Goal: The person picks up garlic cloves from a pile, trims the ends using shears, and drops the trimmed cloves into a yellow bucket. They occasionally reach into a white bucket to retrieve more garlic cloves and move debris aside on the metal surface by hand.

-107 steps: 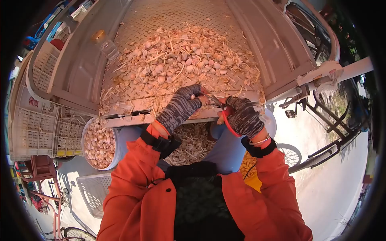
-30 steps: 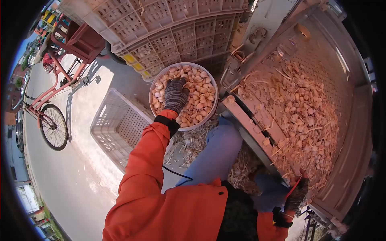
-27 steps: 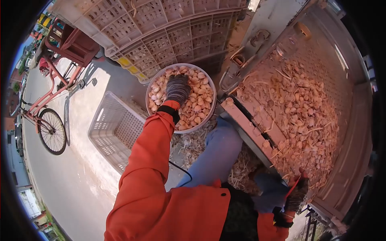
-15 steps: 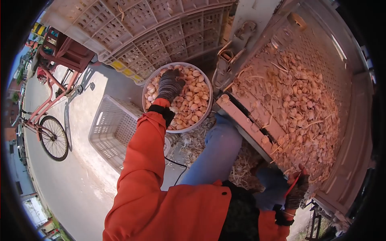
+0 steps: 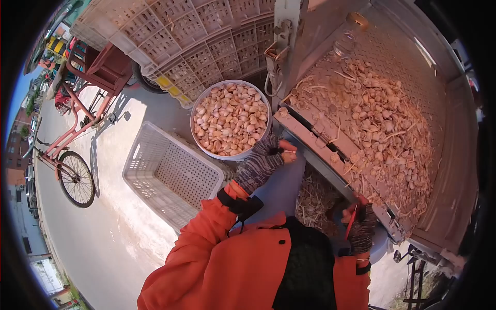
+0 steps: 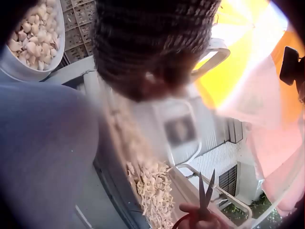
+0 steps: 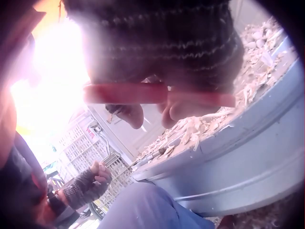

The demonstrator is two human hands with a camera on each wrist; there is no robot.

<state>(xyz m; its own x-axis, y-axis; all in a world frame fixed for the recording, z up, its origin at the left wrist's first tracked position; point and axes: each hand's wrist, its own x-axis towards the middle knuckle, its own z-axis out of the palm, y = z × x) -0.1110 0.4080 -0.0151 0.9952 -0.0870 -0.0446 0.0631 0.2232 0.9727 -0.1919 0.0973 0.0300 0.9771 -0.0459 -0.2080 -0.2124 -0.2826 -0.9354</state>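
My left hand [image 5: 261, 164], in a striped fingerless glove, hangs over my thigh beside the bucket in the head view. Its fingertips are drawn together with a small pale spot between them; I cannot tell whether they hold anything. In the same gloves, my right hand [image 5: 361, 227] grips red-handled scissors [image 6: 206, 193] at the edge of the truck bed. Their blades point up, slightly parted, in the left wrist view. The white bucket [image 5: 192, 124] is filled with trimmed garlic [image 5: 230, 119]. Garlic with stalks [image 5: 387, 124] lies heaped on the metal truck bed [image 5: 400, 59].
A grey plastic crate [image 5: 150, 178] stands on the ground left of my legs. Stacked crates [image 5: 206, 46] rise behind the bucket. A clear jar [image 5: 344, 44] lies in the bed's far corner. Stalk trimmings [image 5: 315, 204] cover the ground below the bed; a bicycle [image 5: 75, 170] stands at left.
Earlier both hands worked together at the bed edge with the scissors; then the left hand reached into the bucket. Now it has left the garlic and moved toward the bed, and the head view has shifted.
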